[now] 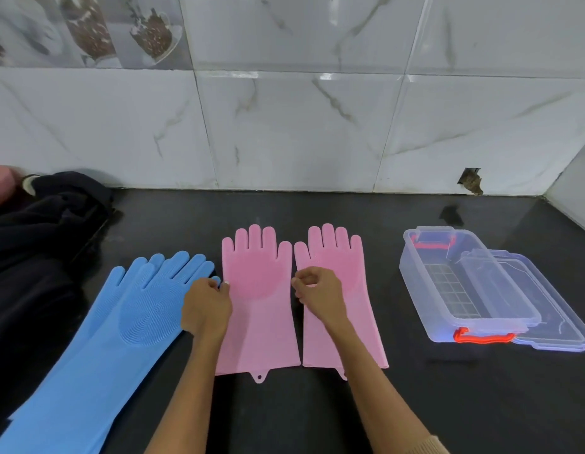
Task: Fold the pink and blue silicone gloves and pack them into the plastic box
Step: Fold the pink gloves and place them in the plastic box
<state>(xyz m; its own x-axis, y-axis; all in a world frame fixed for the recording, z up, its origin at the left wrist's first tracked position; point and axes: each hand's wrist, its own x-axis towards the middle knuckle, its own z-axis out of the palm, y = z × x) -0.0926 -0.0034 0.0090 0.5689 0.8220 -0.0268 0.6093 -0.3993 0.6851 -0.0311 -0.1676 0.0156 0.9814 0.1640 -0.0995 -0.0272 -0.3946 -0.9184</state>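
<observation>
1. Two pink silicone gloves lie flat and unfolded on the black countertop (pixel 317 414), fingers pointing toward the tiled wall (pixel 284 126). The left pink glove (pixel 261 309) shows a round patch of fine bristles on its palm and a small hanging tab with a hole at the cuff. The right pink glove (pixel 356 290) lies just beside it, with a narrow dark gap between the two.
2. The blue silicone gloves (pixel 120 322) lie to the left, angled, one stacked on the other so their fingers fan out; a round bristled patch shows on the upper palm. Their long cuffs run off the lower left edge.
3. The clear plastic box (pixel 429 290) stands open at the right, well apart from the gloves, with red handles at both ends and a gridded bottom. Its clear lid (pixel 560 326) lies under and beside it on the right.
4. Count: two pink gloves, two blue gloves as far as the overlap shows, one box, one lid. A dark cloth (pixel 38 224) is heaped at the far left.
5. The left hand (pixel 207 308) rests at the left edge of the left pink glove, fingers curled and tips pinched at that edge.
6. The right hand (pixel 319 294) sits over the right pink glove near its thumb side, fingers curled inward; whether it truly grips the silicone I cannot tell. The hands are apart, forearms bare.
</observation>
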